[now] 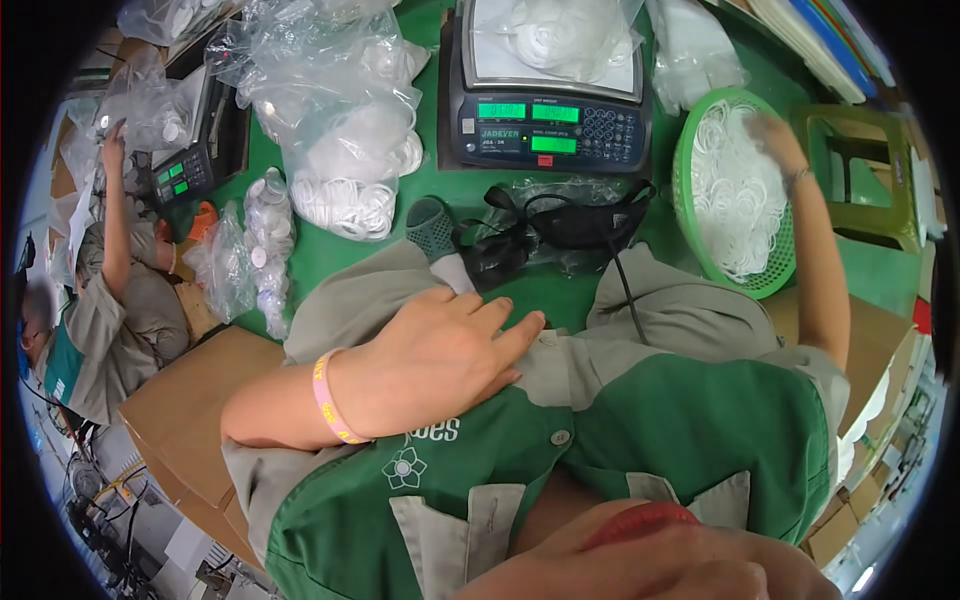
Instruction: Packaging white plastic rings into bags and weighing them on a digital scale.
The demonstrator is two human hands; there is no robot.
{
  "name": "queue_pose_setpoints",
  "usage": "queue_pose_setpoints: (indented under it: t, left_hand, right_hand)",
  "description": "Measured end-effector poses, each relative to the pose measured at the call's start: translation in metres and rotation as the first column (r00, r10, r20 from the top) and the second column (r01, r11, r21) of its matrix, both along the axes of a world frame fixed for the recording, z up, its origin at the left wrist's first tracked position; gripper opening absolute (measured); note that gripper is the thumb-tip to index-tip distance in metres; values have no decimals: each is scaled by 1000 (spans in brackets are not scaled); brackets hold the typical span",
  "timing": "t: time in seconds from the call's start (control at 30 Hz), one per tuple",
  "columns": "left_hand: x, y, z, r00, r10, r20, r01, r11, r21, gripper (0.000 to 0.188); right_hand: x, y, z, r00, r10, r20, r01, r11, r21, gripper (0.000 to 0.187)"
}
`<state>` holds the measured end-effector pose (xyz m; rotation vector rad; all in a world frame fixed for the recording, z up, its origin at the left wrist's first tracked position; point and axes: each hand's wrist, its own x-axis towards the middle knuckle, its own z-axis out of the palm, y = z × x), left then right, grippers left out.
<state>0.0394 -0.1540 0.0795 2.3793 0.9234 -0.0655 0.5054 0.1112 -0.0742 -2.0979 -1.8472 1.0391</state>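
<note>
My left hand (pixel 445 345) hangs in front of my shirt with its back up, its fingers a little bent and apart, with nothing seen in it. On the right, my right hand (pixel 778 145) reaches over the rim into a round green plastic basket (pixel 687 190). A heap of thin white rings (pixel 738 195) fills the basket. The fingertips of that hand are blurred against the rings, so I cannot make out any grip. Straight ahead stands a digital weighing scale (pixel 548 130) with lit green displays, and a clear bag of white rings (pixel 570 38) rests on its pan.
Clear bags (pixel 350 150) of white rings lie left of the scale. A black strapped item (pixel 590 222) with a cable sits before it. A green plastic stool (pixel 865 165) stands beyond the basket. At far left a co-worker (pixel 110 290) reaches toward another scale (pixel 185 178). Cardboard boxes (pixel 200 400) flank me.
</note>
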Motion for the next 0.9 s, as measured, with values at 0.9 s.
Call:
queue_pose_setpoints:
  t: [0.9]
  left_hand:
    - [22, 17, 0, 998, -28, -52, 28, 1000, 0, 54]
  right_hand:
    - [164, -131, -128, 803, -93, 588, 48, 995, 93, 47]
